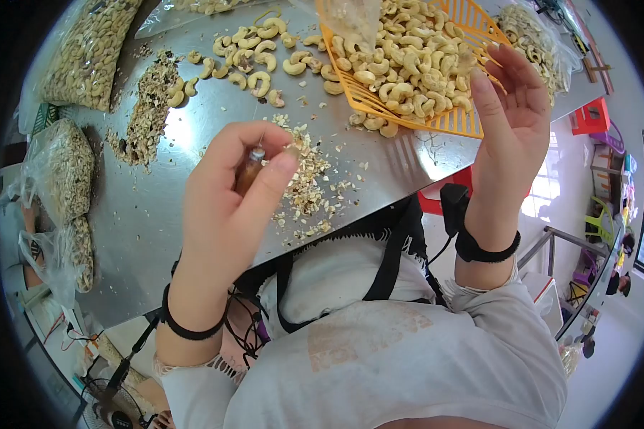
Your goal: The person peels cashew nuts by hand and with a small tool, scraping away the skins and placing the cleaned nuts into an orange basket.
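Hands apart: L hand [225,189] gripping wood-handled tool [248,173], R hand [511,121] open by orange basket [436,128].
Tool's above desk [139,239], nr front edge; cashews [415,68] in basket, R side.

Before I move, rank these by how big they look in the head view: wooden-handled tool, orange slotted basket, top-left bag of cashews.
1. Orange slotted basket, cut off by the frame
2. Top-left bag of cashews
3. Wooden-handled tool, partly covered by the left hand
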`<state>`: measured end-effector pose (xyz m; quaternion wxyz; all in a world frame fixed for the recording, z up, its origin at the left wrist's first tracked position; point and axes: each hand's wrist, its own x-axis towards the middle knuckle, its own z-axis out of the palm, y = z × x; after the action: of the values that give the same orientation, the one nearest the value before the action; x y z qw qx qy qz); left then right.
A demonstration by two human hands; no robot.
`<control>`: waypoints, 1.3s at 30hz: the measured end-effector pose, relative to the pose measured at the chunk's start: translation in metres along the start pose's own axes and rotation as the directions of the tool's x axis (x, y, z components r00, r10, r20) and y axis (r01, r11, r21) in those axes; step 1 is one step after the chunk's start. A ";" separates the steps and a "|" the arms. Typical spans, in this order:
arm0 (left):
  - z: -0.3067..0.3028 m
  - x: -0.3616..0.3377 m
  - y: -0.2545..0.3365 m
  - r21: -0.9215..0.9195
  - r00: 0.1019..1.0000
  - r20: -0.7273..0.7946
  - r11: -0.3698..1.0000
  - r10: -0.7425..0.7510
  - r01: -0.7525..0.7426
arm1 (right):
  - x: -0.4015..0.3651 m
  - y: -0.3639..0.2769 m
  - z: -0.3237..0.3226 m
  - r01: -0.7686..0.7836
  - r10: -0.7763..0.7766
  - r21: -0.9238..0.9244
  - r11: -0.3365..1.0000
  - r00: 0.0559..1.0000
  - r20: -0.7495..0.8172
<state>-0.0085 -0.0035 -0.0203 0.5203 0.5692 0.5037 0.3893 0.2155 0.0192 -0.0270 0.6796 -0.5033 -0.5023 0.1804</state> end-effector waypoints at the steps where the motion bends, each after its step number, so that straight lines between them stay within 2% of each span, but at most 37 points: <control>1: -0.001 0.003 0.000 -0.001 1.000 0.000 1.000 0.001 -0.001 | -0.001 0.000 -0.002 0.002 -0.002 0.000 1.000 1.000 0.000; 3: -0.001 0.010 -0.001 0.157 0.990 0.089 0.983 -0.107 0.092 | -0.007 0.000 -0.007 -0.059 0.099 -0.183 0.981 0.970 0.223; 4: 0.001 0.013 -0.002 0.157 0.990 0.090 0.983 -0.107 0.092 | -0.012 -0.006 -0.003 -0.044 0.124 -0.242 0.969 0.937 0.326; 5: 0.004 0.017 -0.002 0.282 0.987 0.137 0.958 -0.088 0.047 | -0.015 -0.006 -0.003 -0.044 0.124 -0.243 0.969 0.938 0.325; 6: 0.007 0.020 -0.003 0.399 0.980 0.184 0.917 -0.075 -0.005 | -0.018 -0.004 -0.004 0.139 0.057 -0.384 0.913 0.887 0.458; 7: 0.011 0.024 -0.005 0.399 0.980 0.185 0.917 -0.075 -0.005 | -0.020 -0.003 -0.004 0.331 0.021 -0.483 0.811 0.807 0.590; 8: 0.016 0.028 -0.009 0.493 0.978 0.203 0.868 -0.042 -0.065 | -0.019 -0.004 -0.002 0.288 0.107 -0.530 0.798 0.797 0.594; 9: 0.020 0.031 -0.013 0.580 0.974 0.225 0.805 -0.012 -0.124 | -0.019 -0.005 -0.002 0.288 0.106 -0.530 0.798 0.797 0.594; 10: 0.024 0.035 -0.016 0.580 0.974 0.224 0.805 -0.010 -0.125 | -0.019 -0.006 -0.002 0.244 0.120 -0.539 0.806 0.825 0.553; 12: 0.031 0.040 -0.022 0.670 0.939 0.301 0.664 0.167 -0.333 | -0.019 -0.006 -0.003 0.202 0.134 -0.546 0.813 0.848 0.513; 14: 0.039 0.045 -0.022 0.680 0.939 0.294 0.651 0.179 -0.337 | -0.020 -0.004 -0.004 0.112 0.121 -0.507 0.855 0.906 0.405; 21: 0.060 0.057 -0.028 0.770 0.957 0.247 0.568 0.154 -0.290 | -0.019 -0.006 -0.008 0.108 0.138 -0.526 0.844 0.903 0.407; 24: 0.052 0.052 -0.023 0.747 0.960 0.245 0.605 0.134 -0.275 | -0.019 -0.004 -0.008 0.067 0.174 -0.511 0.857 0.896 0.408; 26: 0.043 0.048 -0.023 0.715 0.966 0.226 0.653 0.122 -0.250 | -0.020 0.000 -0.009 0.130 0.134 -0.494 0.859 0.876 0.464; 28: 0.034 0.041 -0.020 0.682 0.972 0.205 0.697 0.111 -0.223 | -0.019 -0.002 -0.008 0.119 0.120 -0.465 0.877 0.884 0.452; 30: 0.023 0.033 -0.012 0.419 0.971 0.235 0.896 0.049 -0.146 | -0.022 -0.006 -0.003 0.110 0.097 -0.420 0.901 0.892 0.442; 31: 0.019 0.028 -0.009 0.426 0.972 0.231 0.893 0.048 -0.146 | -0.026 -0.009 -0.001 0.087 0.076 -0.368 0.926 0.910 0.407; 33: 0.014 0.019 -0.005 0.312 0.972 0.235 0.945 0.020 -0.094 | -0.035 -0.014 0.003 0.067 0.060 -0.317 0.946 0.926 0.373; 35: 0.010 0.012 -0.004 0.283 0.969 0.242 0.951 0.055 -0.125 | -0.046 -0.017 0.009 0.069 0.039 -0.194 0.979 0.862 0.506; 36: 0.009 0.009 -0.003 0.256 0.964 0.249 0.954 0.092 -0.157 | -0.052 -0.019 0.011 -0.092 0.121 -0.081 0.992 0.830 0.545; 37: 0.009 0.006 0.000 0.255 0.964 0.250 0.955 0.089 -0.154 | -0.056 -0.019 0.015 -0.094 0.125 -0.083 0.992 0.829 0.546; 38: 0.008 0.004 0.004 0.289 0.958 0.260 0.937 0.118 -0.194 | -0.061 -0.018 0.018 -0.360 0.274 0.018 0.933 0.741 0.613; 39: 0.008 0.002 0.007 0.322 0.951 0.272 0.917 0.146 -0.233 | -0.064 -0.017 0.020 -0.603 0.386 0.093 0.792 0.613 0.689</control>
<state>0.0002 -0.0028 -0.0151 0.4275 0.7424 0.4397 0.2698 0.1658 -0.0261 -0.0443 0.4601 -0.4153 -0.5049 0.6007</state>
